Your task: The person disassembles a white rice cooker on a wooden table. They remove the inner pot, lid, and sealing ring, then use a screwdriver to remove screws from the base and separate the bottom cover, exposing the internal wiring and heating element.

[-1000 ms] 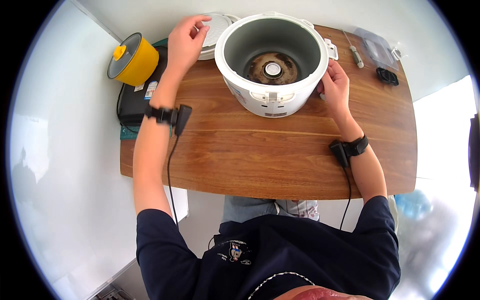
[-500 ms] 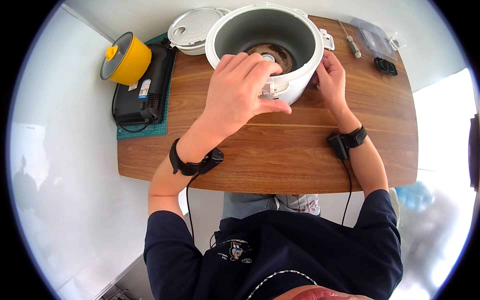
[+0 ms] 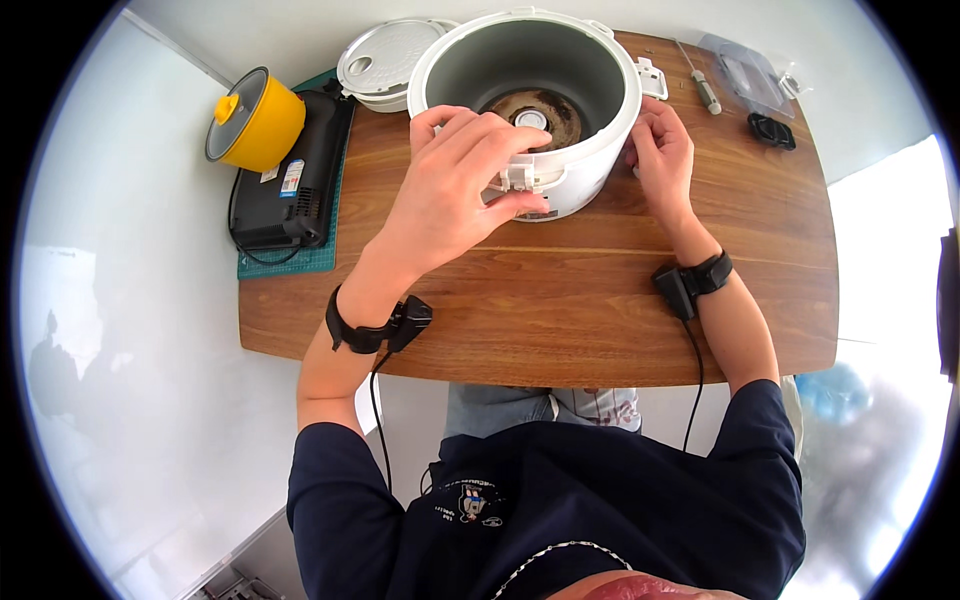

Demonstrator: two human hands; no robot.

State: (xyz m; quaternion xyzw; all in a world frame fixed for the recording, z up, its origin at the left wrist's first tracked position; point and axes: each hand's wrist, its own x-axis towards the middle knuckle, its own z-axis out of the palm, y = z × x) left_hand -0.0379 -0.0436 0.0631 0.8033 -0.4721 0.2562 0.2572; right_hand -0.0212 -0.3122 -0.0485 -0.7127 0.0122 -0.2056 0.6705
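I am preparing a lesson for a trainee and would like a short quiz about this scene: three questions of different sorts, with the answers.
1. True or false: the yellow pot is to the left of the white cooker.

2. Where is the left hand?
A) on the yellow pot
B) at the front of the white cooker
C) on the screwdriver

3. Fill in the colour: the flat black device lies on a ____ mat.

Key: 1. True. 2. B. 3. green.
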